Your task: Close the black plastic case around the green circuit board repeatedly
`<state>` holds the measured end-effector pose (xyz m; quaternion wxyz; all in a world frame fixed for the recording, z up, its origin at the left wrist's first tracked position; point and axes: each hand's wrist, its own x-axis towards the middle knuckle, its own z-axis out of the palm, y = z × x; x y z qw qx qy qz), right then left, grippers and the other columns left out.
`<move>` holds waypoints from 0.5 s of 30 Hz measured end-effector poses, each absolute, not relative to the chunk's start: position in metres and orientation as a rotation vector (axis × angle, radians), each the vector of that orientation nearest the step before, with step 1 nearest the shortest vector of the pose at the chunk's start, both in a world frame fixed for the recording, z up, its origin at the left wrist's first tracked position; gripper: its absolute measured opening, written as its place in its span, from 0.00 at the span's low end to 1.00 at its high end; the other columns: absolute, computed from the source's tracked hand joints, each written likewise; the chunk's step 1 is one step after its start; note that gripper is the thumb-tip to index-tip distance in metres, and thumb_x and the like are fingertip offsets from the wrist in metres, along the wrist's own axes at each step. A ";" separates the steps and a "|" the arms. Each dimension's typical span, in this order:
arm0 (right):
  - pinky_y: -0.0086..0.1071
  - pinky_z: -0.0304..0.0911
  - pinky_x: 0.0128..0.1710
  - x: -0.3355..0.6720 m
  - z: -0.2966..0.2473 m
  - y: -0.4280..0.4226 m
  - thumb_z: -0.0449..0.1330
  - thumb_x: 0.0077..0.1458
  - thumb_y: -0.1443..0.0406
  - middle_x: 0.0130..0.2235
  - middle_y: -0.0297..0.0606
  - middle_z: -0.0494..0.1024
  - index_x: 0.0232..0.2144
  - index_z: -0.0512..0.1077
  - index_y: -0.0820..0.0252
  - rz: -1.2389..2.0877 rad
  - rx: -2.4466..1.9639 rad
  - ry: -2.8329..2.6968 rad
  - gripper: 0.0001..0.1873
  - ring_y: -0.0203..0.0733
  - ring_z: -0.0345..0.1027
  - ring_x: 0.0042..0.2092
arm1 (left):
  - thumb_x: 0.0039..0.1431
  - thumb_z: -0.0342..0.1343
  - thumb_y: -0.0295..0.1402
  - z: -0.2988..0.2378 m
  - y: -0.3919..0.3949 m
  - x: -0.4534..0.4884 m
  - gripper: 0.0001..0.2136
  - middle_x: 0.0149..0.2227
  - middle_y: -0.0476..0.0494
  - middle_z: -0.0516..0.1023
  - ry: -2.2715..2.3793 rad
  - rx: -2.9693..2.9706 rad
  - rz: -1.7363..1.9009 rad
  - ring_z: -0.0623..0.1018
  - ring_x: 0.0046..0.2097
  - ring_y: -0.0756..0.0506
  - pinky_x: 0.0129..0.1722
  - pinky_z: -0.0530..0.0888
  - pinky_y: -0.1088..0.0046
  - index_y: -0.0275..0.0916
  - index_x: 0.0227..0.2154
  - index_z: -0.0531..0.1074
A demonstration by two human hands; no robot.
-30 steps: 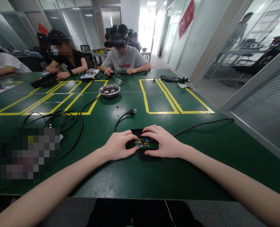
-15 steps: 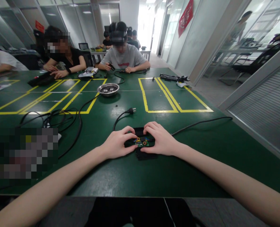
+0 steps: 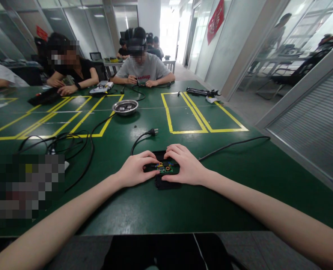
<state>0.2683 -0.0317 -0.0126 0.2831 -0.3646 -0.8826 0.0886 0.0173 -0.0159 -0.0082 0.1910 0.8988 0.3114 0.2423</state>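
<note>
Since the earlier frame the whole view has drifted slightly, and across the table the hand of the co-worker in a grey printed T-shirt (image 3: 152, 67) has come up off the tabletop. Both bare hands keep their pose around the small rectangular green circuit board (image 3: 164, 170) with copper-coloured rings, just below the centre of view. Taking the board as the clock's hub, the left forearm enters from 8 o'clock, the right from 4. The left hand (image 3: 134, 169) and right hand (image 3: 187, 165) face each other, thumbs nearest, fingers curled over the far side, grasping its two ends; whether fingertips press board or black casing, I cannot tell. A flat black plastic piece (image 3: 168, 183) shows at 6.

On the glossy green table (image 3: 121, 213), a black two-pin plug (image 3: 152, 132) and a round silver metal bowl (image 3: 125, 113) lie toward 11, yellow tape rectangles (image 3: 189, 132) at 1. Glass partitions line the room; a red banner (image 3: 216, 20) hangs at 1.
</note>
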 end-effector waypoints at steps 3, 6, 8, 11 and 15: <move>0.50 0.64 0.55 0.281 -0.007 -0.029 0.71 0.54 0.56 0.49 0.46 0.73 0.43 0.69 0.56 0.315 -0.927 -2.341 0.20 0.55 0.67 0.54 | 0.63 0.64 0.36 -0.009 -0.015 0.017 0.10 0.47 0.43 0.81 0.870 2.524 0.686 0.83 0.44 0.45 0.44 0.79 0.70 0.41 0.45 0.81; 0.46 0.65 0.53 0.294 0.000 -0.028 0.70 0.54 0.58 0.48 0.45 0.73 0.40 0.69 0.56 0.409 -0.831 -2.397 0.17 0.52 0.66 0.52 | 0.63 0.64 0.36 -0.010 -0.015 0.016 0.10 0.47 0.43 0.81 0.856 2.521 0.689 0.83 0.44 0.45 0.44 0.79 0.71 0.41 0.45 0.81; 0.44 0.65 0.51 0.297 0.001 -0.029 0.72 0.52 0.56 0.47 0.44 0.72 0.38 0.68 0.56 0.440 -0.766 -2.456 0.19 0.51 0.65 0.50 | 0.63 0.64 0.36 -0.010 -0.015 0.017 0.10 0.47 0.43 0.81 0.852 2.524 0.692 0.83 0.45 0.45 0.45 0.79 0.70 0.41 0.46 0.81; 0.44 0.63 0.51 0.291 -0.003 -0.031 0.73 0.49 0.56 0.47 0.44 0.72 0.37 0.68 0.56 0.414 -0.737 -2.503 0.21 0.50 0.64 0.49 | 0.63 0.64 0.36 -0.011 -0.015 0.017 0.10 0.47 0.43 0.81 0.862 2.531 0.691 0.83 0.46 0.44 0.46 0.79 0.69 0.41 0.46 0.81; 0.44 0.61 0.52 0.279 -0.010 -0.031 0.73 0.48 0.57 0.47 0.43 0.72 0.36 0.67 0.56 0.359 -0.760 -2.487 0.20 0.50 0.64 0.49 | 0.64 0.63 0.36 -0.011 -0.012 0.016 0.10 0.49 0.43 0.81 0.889 2.544 0.685 0.83 0.47 0.44 0.46 0.79 0.70 0.42 0.46 0.81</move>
